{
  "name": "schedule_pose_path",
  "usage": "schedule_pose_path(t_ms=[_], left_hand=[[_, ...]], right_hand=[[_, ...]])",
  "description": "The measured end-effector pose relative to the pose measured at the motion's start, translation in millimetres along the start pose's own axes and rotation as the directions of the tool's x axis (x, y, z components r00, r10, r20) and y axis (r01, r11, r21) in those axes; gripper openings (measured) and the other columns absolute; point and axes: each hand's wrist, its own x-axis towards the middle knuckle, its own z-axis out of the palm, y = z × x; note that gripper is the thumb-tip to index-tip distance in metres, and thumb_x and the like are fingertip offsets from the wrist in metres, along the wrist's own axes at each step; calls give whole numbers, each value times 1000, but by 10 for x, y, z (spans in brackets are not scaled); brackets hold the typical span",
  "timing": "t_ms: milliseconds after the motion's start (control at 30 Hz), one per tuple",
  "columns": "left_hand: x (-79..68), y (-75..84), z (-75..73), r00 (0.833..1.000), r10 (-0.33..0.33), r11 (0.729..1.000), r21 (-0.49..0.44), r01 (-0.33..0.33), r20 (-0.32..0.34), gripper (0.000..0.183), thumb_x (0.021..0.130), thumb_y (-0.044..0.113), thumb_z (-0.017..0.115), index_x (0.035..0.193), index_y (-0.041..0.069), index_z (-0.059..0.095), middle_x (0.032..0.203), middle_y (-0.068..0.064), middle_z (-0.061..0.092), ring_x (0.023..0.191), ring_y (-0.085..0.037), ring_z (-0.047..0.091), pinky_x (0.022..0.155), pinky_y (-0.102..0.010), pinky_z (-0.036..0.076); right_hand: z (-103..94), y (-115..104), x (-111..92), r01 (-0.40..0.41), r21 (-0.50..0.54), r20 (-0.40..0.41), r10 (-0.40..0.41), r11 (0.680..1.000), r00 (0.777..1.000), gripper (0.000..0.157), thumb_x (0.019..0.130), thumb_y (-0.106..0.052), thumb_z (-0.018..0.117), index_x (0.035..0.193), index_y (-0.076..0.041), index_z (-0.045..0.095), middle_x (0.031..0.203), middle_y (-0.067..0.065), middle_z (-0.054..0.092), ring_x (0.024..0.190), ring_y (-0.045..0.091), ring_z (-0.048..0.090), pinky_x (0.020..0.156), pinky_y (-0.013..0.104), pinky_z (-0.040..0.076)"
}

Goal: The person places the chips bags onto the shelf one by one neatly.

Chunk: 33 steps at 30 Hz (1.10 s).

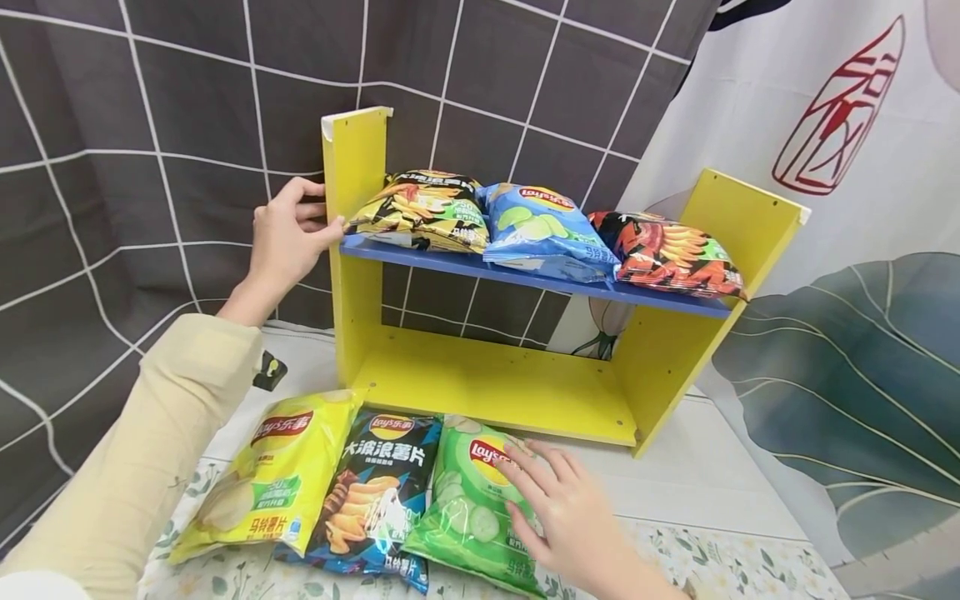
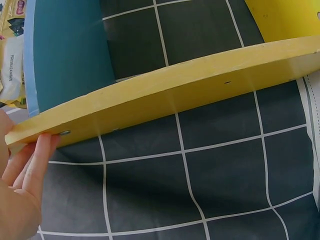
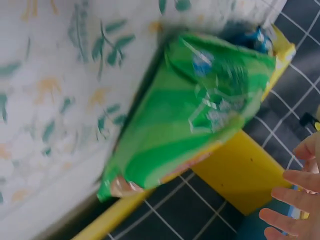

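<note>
My left hand (image 1: 288, 237) grips the left side panel of a yellow shelf (image 1: 487, 375), thumb at the front edge. In the left wrist view its fingers (image 2: 39, 162) lie against the panel's outer face. My right hand (image 1: 562, 508) is over the right side of a green Lay's chip bag (image 1: 468, 492), fingers spread; in the right wrist view they show apart from that bag. A black-and-blue chip bag (image 1: 378, 483) and a yellow chip bag (image 1: 281, 467) lie to its left. On the blue board (image 1: 525, 282) sit a black-and-gold bag (image 1: 427, 208), a blue bag (image 1: 547, 229) and a red-and-black bag (image 1: 671, 254).
The shelf's yellow lower board (image 1: 495, 387) stands behind the row of front bags. A small black object (image 1: 270, 371) lies left of the shelf. Dark grid-patterned curtain (image 1: 202, 108) hangs behind, and a floral cloth (image 1: 720, 558) covers the table's front.
</note>
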Motion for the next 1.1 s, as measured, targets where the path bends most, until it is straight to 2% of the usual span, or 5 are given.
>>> schedule_pose_path(t_ms=[200, 500, 700, 933, 1100], left_hand=[[8, -1, -1, 1000, 7, 1000, 1, -7, 14, 40, 85, 13, 66, 122, 0, 56, 118, -20, 67, 102, -33, 68, 89, -35, 55], [4, 0, -2, 1000, 9, 1000, -6, -9, 22, 41, 85, 13, 67, 122, 0, 56, 118, -21, 67, 102, -34, 68, 90, -36, 54], [8, 2, -8, 1000, 21, 1000, 3, -21, 23, 39, 85, 12, 67, 121, 0, 57, 117, -21, 67, 101, -34, 68, 89, -35, 55], [6, -2, -11, 1000, 12, 1000, 6, -13, 25, 40, 85, 12, 67, 122, -1, 57, 117, -22, 67, 101, -34, 68, 89, -36, 54], [2, -8, -15, 1000, 9, 1000, 5, -9, 15, 40, 85, 13, 67, 122, 0, 57, 116, -21, 68, 100, -34, 69, 88, -34, 55]], right_hand=[[76, -133, -115, 15, -6, 107, -14, 1000, 994, 47, 93, -48, 50, 124, -15, 62, 123, 1, 66, 111, 26, 61, 83, 40, 56], [162, -255, -243, -6, -3, 332, 7, 1000, 943, 66, 83, -65, 58, 131, -20, 56, 128, -1, 63, 112, 22, 61, 77, 36, 58], [241, -284, -288, -43, 79, 363, 11, 996, 932, 77, 80, -62, 64, 138, -14, 50, 132, 5, 60, 110, 26, 63, 64, 35, 59], [287, -291, -270, -42, 56, 414, 15, 998, 910, 84, 81, -64, 61, 144, -12, 42, 140, 7, 53, 119, 29, 57, 81, 42, 58], [304, -304, -269, -42, 76, 435, 5, 996, 900, 86, 81, -60, 64, 145, -9, 38, 142, 10, 51, 121, 31, 56, 82, 43, 59]])
